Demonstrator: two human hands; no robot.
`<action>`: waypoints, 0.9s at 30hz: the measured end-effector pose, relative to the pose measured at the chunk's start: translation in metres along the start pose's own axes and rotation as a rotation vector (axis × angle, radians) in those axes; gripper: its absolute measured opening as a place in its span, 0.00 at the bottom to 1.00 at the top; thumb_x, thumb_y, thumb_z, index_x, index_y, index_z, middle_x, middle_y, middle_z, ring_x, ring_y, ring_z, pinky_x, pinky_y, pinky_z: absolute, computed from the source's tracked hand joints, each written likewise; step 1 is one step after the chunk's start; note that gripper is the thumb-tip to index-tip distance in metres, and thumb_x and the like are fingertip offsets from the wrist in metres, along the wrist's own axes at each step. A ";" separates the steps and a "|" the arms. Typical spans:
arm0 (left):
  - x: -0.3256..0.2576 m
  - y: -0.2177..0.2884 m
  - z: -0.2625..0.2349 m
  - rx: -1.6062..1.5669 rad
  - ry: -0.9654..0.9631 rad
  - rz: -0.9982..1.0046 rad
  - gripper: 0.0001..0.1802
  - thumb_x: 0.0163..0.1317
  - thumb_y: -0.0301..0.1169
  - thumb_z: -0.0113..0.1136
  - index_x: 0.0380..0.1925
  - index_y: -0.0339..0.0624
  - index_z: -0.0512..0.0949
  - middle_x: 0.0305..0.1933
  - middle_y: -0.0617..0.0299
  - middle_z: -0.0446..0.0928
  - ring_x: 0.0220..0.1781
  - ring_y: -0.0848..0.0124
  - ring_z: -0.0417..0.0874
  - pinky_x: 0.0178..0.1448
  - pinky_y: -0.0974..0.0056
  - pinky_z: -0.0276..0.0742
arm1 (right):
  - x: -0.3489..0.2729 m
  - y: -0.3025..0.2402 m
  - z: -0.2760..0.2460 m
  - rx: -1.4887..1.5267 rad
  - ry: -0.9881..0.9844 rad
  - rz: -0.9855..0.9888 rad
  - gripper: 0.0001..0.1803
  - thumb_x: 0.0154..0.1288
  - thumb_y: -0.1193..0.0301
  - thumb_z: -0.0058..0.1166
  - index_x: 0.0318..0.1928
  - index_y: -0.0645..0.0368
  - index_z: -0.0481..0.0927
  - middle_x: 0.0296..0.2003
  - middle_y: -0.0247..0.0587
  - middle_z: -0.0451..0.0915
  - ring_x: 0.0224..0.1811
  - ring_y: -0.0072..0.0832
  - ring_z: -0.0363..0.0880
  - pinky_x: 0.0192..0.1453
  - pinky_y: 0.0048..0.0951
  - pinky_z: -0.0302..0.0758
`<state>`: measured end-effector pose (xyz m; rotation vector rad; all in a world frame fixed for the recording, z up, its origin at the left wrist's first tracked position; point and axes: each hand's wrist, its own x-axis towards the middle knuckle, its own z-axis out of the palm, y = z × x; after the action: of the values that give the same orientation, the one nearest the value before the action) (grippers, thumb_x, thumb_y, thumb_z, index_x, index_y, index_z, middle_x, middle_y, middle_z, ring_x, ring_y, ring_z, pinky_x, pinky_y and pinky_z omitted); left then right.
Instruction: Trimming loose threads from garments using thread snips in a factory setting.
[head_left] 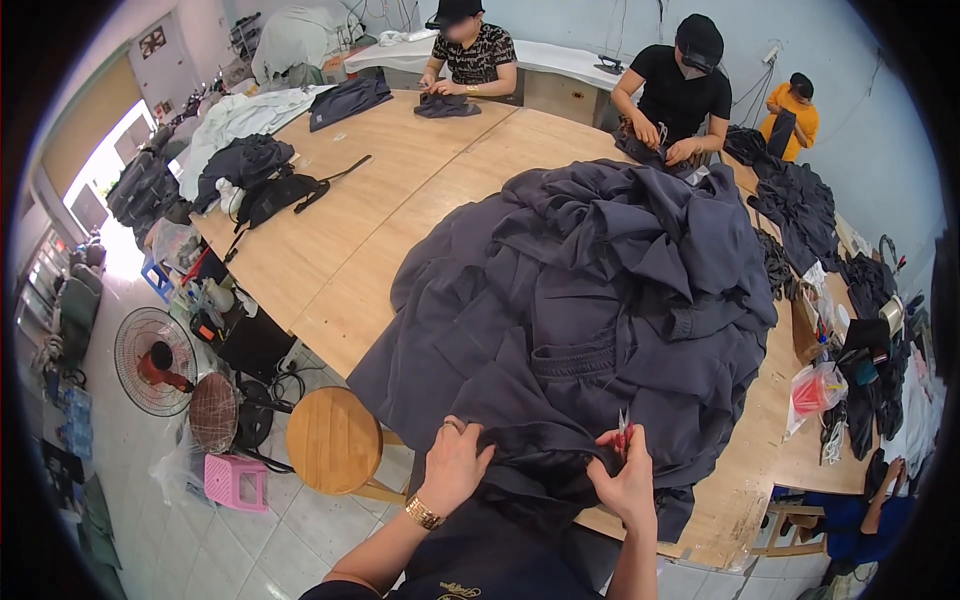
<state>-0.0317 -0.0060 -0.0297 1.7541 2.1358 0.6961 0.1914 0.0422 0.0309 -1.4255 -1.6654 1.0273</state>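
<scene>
My left hand is closed on the edge of a dark garment at the near side of the table. In my right hand is a small pair of red-handled thread snips, points up; its thumb also rests against the same garment. Between my hands the cloth is bunched, and its folds hide some fingertips. Just beyond lies a large heap of dark grey garments. A gathered elastic waistband shows on the near part of that heap.
The wooden table stretches away from me. Two people handle dark cloth across it. A black bag lies at far left. Beside the table's left edge are a round wooden stool, a fan and a pink stool. A red drink cup stands right.
</scene>
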 end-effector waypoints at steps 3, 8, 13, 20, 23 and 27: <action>-0.003 -0.007 0.003 -0.020 -0.006 0.025 0.18 0.51 0.30 0.66 0.42 0.37 0.74 0.41 0.48 0.69 0.42 0.52 0.76 0.46 0.56 0.75 | -0.002 -0.001 0.000 0.058 -0.076 0.052 0.15 0.47 0.79 0.56 0.35 0.62 0.64 0.30 0.37 0.73 0.32 0.21 0.67 0.40 0.20 0.65; -0.003 -0.006 0.002 -0.088 -0.018 -0.041 0.21 0.52 0.30 0.65 0.44 0.37 0.70 0.41 0.44 0.69 0.43 0.48 0.76 0.46 0.53 0.74 | -0.002 0.009 0.002 0.141 -0.102 -0.011 0.18 0.45 0.80 0.56 0.32 0.58 0.59 0.32 0.39 0.74 0.34 0.20 0.67 0.44 0.19 0.65; -0.001 -0.008 0.001 -0.116 -0.086 -0.074 0.19 0.54 0.27 0.63 0.43 0.35 0.66 0.44 0.40 0.69 0.41 0.41 0.76 0.45 0.49 0.76 | -0.001 0.013 0.004 0.294 -0.064 -0.006 0.17 0.44 0.80 0.56 0.32 0.61 0.61 0.31 0.35 0.73 0.31 0.20 0.64 0.41 0.19 0.64; 0.000 -0.014 0.005 -0.110 -0.075 -0.024 0.19 0.55 0.28 0.63 0.44 0.35 0.68 0.44 0.39 0.69 0.41 0.42 0.77 0.45 0.50 0.77 | 0.000 0.015 0.003 0.312 -0.094 -0.016 0.20 0.47 0.77 0.63 0.31 0.59 0.61 0.31 0.33 0.71 0.31 0.19 0.61 0.39 0.18 0.62; 0.003 -0.015 0.002 -0.107 -0.088 -0.049 0.14 0.56 0.29 0.62 0.40 0.35 0.72 0.38 0.43 0.74 0.39 0.45 0.78 0.43 0.52 0.77 | 0.001 0.014 0.002 0.268 -0.109 0.035 0.21 0.48 0.73 0.67 0.30 0.59 0.63 0.29 0.31 0.68 0.29 0.18 0.58 0.36 0.19 0.61; 0.011 -0.011 -0.013 -0.311 -0.269 -0.020 0.09 0.57 0.29 0.59 0.34 0.33 0.76 0.25 0.53 0.77 0.30 0.57 0.78 0.36 0.59 0.74 | 0.000 0.015 0.001 0.208 -0.048 0.030 0.21 0.48 0.72 0.67 0.29 0.60 0.63 0.26 0.30 0.64 0.28 0.18 0.56 0.33 0.19 0.59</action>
<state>-0.0497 0.0006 -0.0242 1.5593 1.7592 0.6988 0.1974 0.0431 0.0173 -1.3013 -1.5250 1.2224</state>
